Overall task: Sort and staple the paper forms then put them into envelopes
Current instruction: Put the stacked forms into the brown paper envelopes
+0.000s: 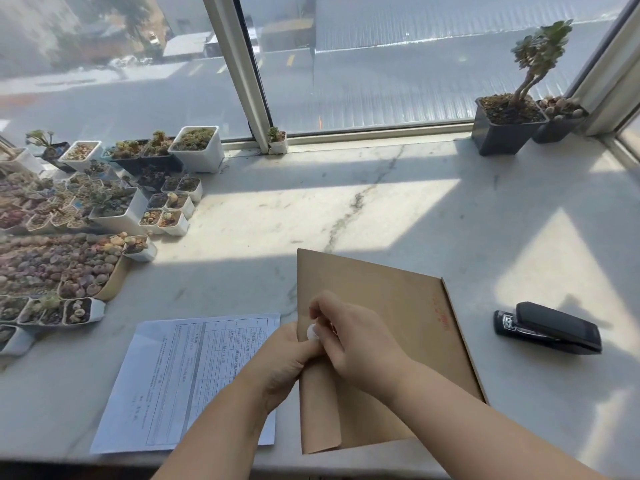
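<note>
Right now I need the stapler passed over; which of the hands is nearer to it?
Right. The right hand is on the brown envelope, left of the stapler; the left hand sits farther left, at the envelope's flap edge.

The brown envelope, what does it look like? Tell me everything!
The brown envelope looks like plain kraft paper, large and flat, lying on the marble sill at a slant. Its flap along the left edge is folded over, with a small white round button on it. Faint red printing runs near its right edge, too blurred to read. The left hand grips the flap edge; the right hand pinches at the button. Its lower left corner overlaps the paper form.
</note>
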Demonstrator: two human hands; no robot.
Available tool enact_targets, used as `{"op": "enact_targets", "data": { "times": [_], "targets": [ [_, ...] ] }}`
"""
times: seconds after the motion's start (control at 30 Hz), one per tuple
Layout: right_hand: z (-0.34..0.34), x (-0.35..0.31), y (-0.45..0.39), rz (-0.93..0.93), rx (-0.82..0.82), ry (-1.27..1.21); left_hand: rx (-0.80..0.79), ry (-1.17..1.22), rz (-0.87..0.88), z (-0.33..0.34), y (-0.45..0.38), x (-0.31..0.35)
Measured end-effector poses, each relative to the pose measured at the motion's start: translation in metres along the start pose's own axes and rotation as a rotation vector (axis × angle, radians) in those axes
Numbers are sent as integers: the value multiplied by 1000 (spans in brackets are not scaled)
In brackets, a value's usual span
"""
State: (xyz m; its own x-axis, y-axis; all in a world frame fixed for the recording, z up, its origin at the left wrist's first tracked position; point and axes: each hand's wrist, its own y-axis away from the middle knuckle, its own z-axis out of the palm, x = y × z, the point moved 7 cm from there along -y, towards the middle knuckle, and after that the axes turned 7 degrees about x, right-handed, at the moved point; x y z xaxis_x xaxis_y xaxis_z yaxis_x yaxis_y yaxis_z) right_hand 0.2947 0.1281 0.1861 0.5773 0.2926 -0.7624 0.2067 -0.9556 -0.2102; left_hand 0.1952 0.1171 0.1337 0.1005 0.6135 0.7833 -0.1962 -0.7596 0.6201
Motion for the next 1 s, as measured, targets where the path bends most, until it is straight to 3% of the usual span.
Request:
{"op": "enact_targets", "data": {
  "times": [0.1, 0.27, 0.4, 0.5, 0.6, 0.67, 0.73, 0.9, 1.0],
  "targets": [
    [-8, 3, 30, -79, 175, 40, -68, 57, -16, -3, 0, 0],
    [-1, 38, 76, 37, 266, 71, 82, 124, -43, -14, -8, 6],
    [-8, 43, 98, -17, 187, 226, 175, 124, -44, -16, -6, 15],
    [-11, 41, 108, -93, 151, 376, 147, 97, -1, -5, -4, 31],
    [-30, 48, 108, -50, 244, 200, 15, 81, 73, 21, 3, 55],
    [-64, 51, 96, 93, 379, 19, -24, 160, 104, 29, 6, 68],
    [-106, 47, 77, 199, 467, -109, 48, 164, 141, 29, 0, 74],
    [-190, 61, 29, 410, 535, -270, 246, -309, 216, 30, -25, 49],
    [-220, 85, 11, 550, 514, -621, 281, -321, 216, 49, -38, 39]
  ]
}}
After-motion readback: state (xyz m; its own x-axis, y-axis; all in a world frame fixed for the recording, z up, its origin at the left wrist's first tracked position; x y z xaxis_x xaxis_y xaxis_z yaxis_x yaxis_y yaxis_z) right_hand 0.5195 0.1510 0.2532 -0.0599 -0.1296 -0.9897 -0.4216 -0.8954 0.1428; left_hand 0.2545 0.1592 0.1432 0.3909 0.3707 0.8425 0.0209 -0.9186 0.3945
